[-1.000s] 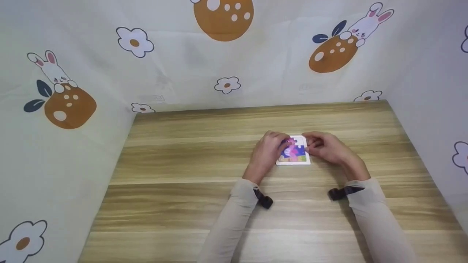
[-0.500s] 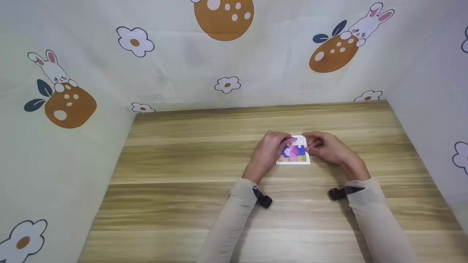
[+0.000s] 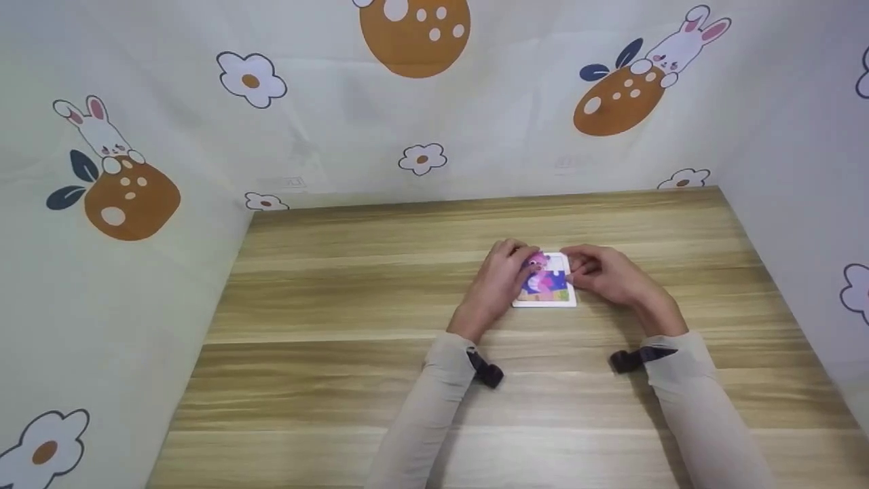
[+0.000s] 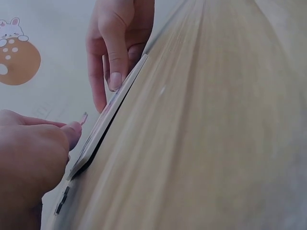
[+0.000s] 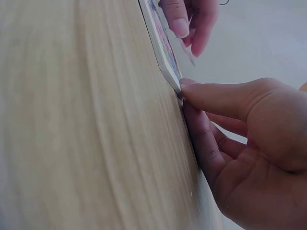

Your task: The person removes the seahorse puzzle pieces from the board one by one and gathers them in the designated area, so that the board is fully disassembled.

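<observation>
A small jigsaw puzzle in a white-rimmed board [image 3: 543, 304] lies on the table in the head view, showing a pink figure on blue. My left hand [image 3: 497, 282] reaches over its left side. Between thumb and forefinger it pinches a pink puzzle piece [image 3: 538, 261], which the left wrist view shows raised off the board and tilted. At the opposite side, my right hand [image 3: 607, 275] grips the board's edge, thumb on top in the right wrist view. A pale vacant spot shows at the board's upper right. The left fingers hide the board's left part.
A loose, thin puzzle piece [image 4: 62, 200] lies on the wooden table [image 3: 326, 326] beside the left hand in the left wrist view. Patterned cloth walls [image 3: 502, 115] stand behind the table and at both sides.
My left hand has shifted slightly up and away, and the pink piece has tipped and changed its angle between the fingers. The right hand and the board have stayed in place.
</observation>
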### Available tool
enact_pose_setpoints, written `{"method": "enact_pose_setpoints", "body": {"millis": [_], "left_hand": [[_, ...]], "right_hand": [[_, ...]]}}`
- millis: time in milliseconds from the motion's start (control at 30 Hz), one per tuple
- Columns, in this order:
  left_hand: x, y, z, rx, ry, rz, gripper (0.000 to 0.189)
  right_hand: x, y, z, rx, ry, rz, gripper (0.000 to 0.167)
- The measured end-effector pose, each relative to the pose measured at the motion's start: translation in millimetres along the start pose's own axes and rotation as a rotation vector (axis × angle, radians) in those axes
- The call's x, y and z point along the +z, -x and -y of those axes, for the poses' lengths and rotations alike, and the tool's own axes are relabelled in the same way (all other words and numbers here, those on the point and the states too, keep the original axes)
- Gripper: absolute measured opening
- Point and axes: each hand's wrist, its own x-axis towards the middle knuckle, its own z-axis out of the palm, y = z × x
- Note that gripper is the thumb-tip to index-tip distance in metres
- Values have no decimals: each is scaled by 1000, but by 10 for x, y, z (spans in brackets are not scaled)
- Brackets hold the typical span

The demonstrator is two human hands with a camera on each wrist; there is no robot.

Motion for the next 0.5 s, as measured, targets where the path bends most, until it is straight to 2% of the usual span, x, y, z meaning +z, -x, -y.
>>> {"method": "enact_pose_setpoints", "body": {"millis": [233,500], "left_hand": [[-54,43,55,51,60,-37,32],[-55,47,-6,-11,-60,17,44]], "right_hand": [[-14,22,37,4,-9,0,57],[-8,-2,12,0,11,1,57]]}}
